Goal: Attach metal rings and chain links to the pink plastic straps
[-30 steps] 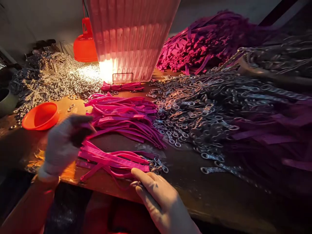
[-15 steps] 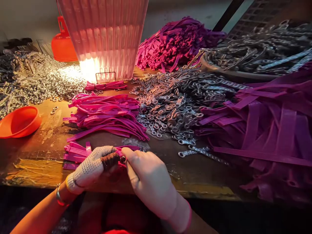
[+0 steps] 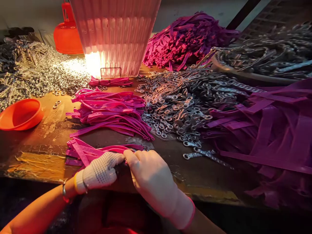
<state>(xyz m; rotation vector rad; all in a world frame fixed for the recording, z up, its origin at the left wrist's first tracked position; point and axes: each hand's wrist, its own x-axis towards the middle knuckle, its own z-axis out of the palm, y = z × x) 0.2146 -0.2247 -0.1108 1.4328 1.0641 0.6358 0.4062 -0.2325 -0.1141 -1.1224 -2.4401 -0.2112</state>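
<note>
My left hand [image 3: 101, 170], in a dotted knit glove, is closed at the near edge of the table, its fingertips meeting those of my right hand. My right hand [image 3: 154, 180], in a pale glove, has its thumb and fingers pressed together. A pink strap [image 3: 117, 149] runs to the fingertips of both hands; its end is hidden there. Just behind and left of my hands lie more pink straps [image 3: 83, 151]. A larger bundle of pink straps [image 3: 109, 110] rests farther back.
Metal ring links [image 3: 175, 104] are heaped at centre right, with purple straps [image 3: 273, 130] beyond them. An orange bowl [image 3: 21, 114] sits at left, near another metal heap [image 3: 36, 71]. An orange lamp shade [image 3: 67, 37] hangs beside a ribbed panel [image 3: 117, 35].
The dark-wrapped finger of my left hand has turned out of sight. A pink strap now lies across the near straps toward my hands. The whole view has shifted slightly.
</note>
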